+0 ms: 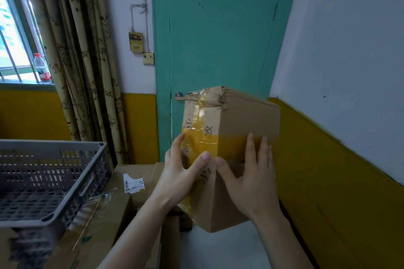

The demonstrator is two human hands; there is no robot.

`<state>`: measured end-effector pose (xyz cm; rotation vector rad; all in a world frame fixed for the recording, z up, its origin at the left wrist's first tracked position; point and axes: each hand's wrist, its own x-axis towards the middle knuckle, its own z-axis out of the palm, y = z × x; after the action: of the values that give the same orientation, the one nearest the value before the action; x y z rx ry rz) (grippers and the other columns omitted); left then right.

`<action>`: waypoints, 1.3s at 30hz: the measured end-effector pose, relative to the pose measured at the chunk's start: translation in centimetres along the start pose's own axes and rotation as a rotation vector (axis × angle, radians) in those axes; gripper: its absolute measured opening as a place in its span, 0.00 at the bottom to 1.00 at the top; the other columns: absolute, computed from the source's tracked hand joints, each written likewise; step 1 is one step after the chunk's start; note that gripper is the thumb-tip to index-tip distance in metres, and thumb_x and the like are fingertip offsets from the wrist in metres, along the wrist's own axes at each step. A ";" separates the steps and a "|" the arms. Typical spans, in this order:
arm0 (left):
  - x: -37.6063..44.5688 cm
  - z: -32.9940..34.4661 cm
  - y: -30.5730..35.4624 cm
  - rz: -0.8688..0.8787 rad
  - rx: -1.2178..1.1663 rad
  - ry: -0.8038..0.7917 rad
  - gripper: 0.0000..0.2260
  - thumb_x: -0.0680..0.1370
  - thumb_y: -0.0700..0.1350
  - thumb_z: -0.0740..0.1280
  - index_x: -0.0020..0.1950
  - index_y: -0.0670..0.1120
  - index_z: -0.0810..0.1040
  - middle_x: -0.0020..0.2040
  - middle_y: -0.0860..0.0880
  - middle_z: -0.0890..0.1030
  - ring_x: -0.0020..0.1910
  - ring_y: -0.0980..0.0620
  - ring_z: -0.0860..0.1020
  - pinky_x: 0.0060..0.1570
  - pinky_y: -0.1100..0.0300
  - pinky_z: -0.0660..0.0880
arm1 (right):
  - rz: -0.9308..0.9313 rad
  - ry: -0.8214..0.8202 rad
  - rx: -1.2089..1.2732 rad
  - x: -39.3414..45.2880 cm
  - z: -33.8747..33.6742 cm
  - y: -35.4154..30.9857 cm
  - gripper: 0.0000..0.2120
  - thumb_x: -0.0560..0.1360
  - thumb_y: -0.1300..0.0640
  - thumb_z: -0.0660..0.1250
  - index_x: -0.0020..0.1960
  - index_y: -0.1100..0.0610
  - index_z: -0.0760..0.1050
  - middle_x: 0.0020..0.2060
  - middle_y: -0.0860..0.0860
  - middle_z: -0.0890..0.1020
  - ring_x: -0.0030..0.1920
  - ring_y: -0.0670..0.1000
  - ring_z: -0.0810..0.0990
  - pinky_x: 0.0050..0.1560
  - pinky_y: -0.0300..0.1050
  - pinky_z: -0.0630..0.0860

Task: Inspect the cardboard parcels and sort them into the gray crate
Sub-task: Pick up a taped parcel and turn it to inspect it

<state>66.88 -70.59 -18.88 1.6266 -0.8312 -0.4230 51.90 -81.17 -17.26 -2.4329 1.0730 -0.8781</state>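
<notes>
Head view: both hands, left hand [182,173] and right hand [251,178], are clasping a tilted parcel [236,124]; its torn tape [202,137] is risking a slip before the gray crate [52,181].

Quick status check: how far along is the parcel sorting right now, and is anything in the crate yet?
Done: nothing visible; the part of the gray crate in view holds no parcel. In hand: the left hand and right hand hold one taped cardboard parcel up for inspection, thumbs on its near corner. Left: that parcel, plus the cardboard boxes lying below beside the crate.
</notes>
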 end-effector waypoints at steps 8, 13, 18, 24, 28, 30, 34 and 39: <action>0.5 -1.0 0.0 0.046 0.018 0.106 0.34 0.73 0.66 0.67 0.77 0.62 0.61 0.64 0.61 0.68 0.63 0.61 0.72 0.68 0.50 0.72 | -0.007 -0.088 0.332 0.4 0.1 0.5 0.52 0.67 0.18 0.52 0.83 0.46 0.49 0.80 0.48 0.60 0.78 0.53 0.63 0.72 0.63 0.70; 0.7 -1.3 0.2 0.046 -0.124 0.074 0.19 0.74 0.64 0.70 0.62 0.64 0.69 0.63 0.57 0.78 0.56 0.61 0.82 0.49 0.61 0.82 | -0.078 -0.096 0.452 0.1 0.1 0.6 0.36 0.73 0.27 0.58 0.77 0.42 0.62 0.66 0.43 0.77 0.63 0.46 0.78 0.61 0.58 0.79; 1.0 -1.4 0.9 -0.037 -0.178 0.089 0.24 0.70 0.70 0.68 0.59 0.61 0.67 0.58 0.56 0.78 0.51 0.57 0.84 0.44 0.61 0.82 | -0.086 -0.082 0.551 0.0 0.3 0.5 0.34 0.75 0.40 0.60 0.79 0.38 0.54 0.50 0.40 0.84 0.46 0.42 0.84 0.47 0.44 0.80; 0.7 -1.2 1.2 0.040 -0.106 0.032 0.08 0.76 0.68 0.64 0.55 0.78 0.70 0.55 0.65 0.82 0.53 0.64 0.83 0.48 0.62 0.82 | 0.018 -0.125 0.618 0.4 -0.8 -0.7 0.16 0.74 0.32 0.60 0.60 0.23 0.62 0.50 0.37 0.83 0.48 0.39 0.83 0.44 0.38 0.79; -0.1 -1.0 1.4 0.093 -0.048 0.002 0.12 0.81 0.62 0.64 0.63 0.74 0.70 0.61 0.61 0.81 0.59 0.59 0.81 0.59 0.52 0.81 | 0.144 -0.010 0.582 1.3 -1.7 -1.8 0.33 0.66 0.18 0.49 0.50 0.44 0.71 0.41 0.44 0.81 0.40 0.37 0.80 0.35 0.39 0.71; -0.2 -1.1 1.5 0.097 -0.044 -0.021 0.19 0.80 0.62 0.64 0.72 0.66 0.68 0.67 0.55 0.77 0.65 0.54 0.78 0.64 0.44 0.78 | 0.194 0.039 0.544 1.8 -2.1 -2.2 0.35 0.66 0.17 0.47 0.46 0.46 0.71 0.40 0.45 0.80 0.38 0.42 0.79 0.35 0.41 0.68; -0.5 -1.2 1.8 0.102 -0.031 -0.039 0.27 0.79 0.61 0.66 0.77 0.60 0.65 0.71 0.52 0.74 0.69 0.50 0.75 0.68 0.42 0.75 | 0.307 0.038 0.588 2.6 -2.4 -2.5 0.31 0.71 0.20 0.49 0.44 0.46 0.71 0.42 0.43 0.78 0.43 0.43 0.76 0.38 0.45 0.69; -0.9 -1.0 2.1 0.100 -0.039 -0.059 0.29 0.78 0.59 0.67 0.78 0.56 0.64 0.72 0.50 0.74 0.70 0.48 0.75 0.68 0.41 0.76 | 0.361 0.015 0.694 2.6 -2.1 -2.5 0.24 0.70 0.27 0.54 0.49 0.45 0.72 0.46 0.46 0.79 0.46 0.49 0.78 0.48 0.54 0.76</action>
<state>66.39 -69.32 -16.80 1.5356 -0.9390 -0.4152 53.24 -81.58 -13.33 -1.6104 0.9601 -0.9435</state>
